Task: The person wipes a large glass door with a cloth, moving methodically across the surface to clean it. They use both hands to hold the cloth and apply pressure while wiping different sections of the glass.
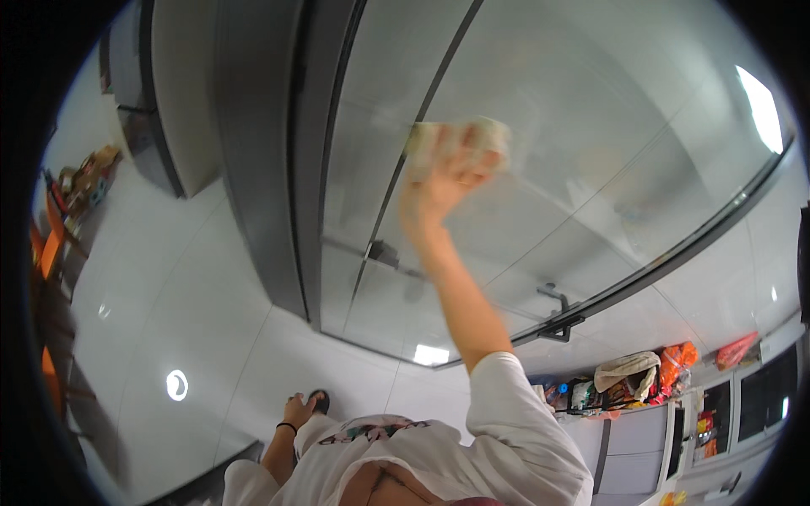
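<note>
My right hand [452, 167] is raised, its fingers spread over a light-coloured cloth [487, 140] pressed against a large glass door panel [538, 114]. Hand and cloth are both blurred. The panel has a dark frame, and a black door handle [560, 313] is fixed near its edge. Down at my side hangs my left hand [299, 410], a dark band on its wrist, with nothing seen in it. Its fingers are loosely apart, above my dark shoe [321, 401].
A tall grey panel [262, 158] stands left of the glass. Orange chairs [52, 243] and piled goods [88, 177] line the far left. At the lower right are bags and bottles [626, 379] on a rack beside grey cabinets [636, 452]. Glossy tiles [183, 284] cover the floor.
</note>
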The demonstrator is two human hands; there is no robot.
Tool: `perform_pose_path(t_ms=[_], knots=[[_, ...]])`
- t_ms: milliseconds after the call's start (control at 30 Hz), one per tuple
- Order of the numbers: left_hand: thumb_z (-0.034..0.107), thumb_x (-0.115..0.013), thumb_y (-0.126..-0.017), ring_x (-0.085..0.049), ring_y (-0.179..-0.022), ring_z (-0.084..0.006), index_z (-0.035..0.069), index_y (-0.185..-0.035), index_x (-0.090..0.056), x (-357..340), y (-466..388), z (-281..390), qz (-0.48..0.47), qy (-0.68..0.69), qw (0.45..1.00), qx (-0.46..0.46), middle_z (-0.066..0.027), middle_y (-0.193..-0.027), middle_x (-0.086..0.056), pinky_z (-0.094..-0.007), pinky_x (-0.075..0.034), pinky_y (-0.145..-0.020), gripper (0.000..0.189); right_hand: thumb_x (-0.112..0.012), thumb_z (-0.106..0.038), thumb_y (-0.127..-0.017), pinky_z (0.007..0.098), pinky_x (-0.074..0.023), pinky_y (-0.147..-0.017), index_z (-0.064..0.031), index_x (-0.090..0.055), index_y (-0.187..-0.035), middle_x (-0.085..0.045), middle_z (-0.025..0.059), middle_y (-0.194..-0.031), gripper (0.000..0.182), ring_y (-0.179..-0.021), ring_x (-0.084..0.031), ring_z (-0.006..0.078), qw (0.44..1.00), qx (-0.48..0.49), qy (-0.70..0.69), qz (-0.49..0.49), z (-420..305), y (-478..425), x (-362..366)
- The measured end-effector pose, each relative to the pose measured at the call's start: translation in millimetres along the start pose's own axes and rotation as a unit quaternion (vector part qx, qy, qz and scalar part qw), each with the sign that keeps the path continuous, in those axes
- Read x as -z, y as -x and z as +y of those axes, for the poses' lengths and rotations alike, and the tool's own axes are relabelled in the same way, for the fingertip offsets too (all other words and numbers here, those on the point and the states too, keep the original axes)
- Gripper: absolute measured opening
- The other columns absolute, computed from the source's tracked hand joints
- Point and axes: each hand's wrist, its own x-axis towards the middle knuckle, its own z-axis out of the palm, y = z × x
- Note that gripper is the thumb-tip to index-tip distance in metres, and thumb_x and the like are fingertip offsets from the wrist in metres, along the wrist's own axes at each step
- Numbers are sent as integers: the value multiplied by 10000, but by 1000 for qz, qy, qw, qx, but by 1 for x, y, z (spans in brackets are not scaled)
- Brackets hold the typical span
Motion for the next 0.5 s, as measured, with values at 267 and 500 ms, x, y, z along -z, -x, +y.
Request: perform_pose_path(t_ms=[267,500], knots=[[253,-573,-813,-487,-972,-375,-46,-1044,-514,126,-89,153,131,33,963,-234,-235,-1027,-530,-401,-400,-832,382,-591,-102,-691,557,-49,-1005,-192,-561,-1096,-429,2,-1270,416,-1293,-234,244,948,311,-4,-74,-30,-51,-35],[209,-519,-859,-427,-1079,-303,-11,-1156,-419,246,-86,309,379,133,810,-427,-168,-1152,-449,-359,-330,-913,383,-602,-105,-683,596,27,-985,-246,-509,-1179,-345,-28,-1347,524,-1317,-166,237,959,222,153,-86,60,-105,64]])
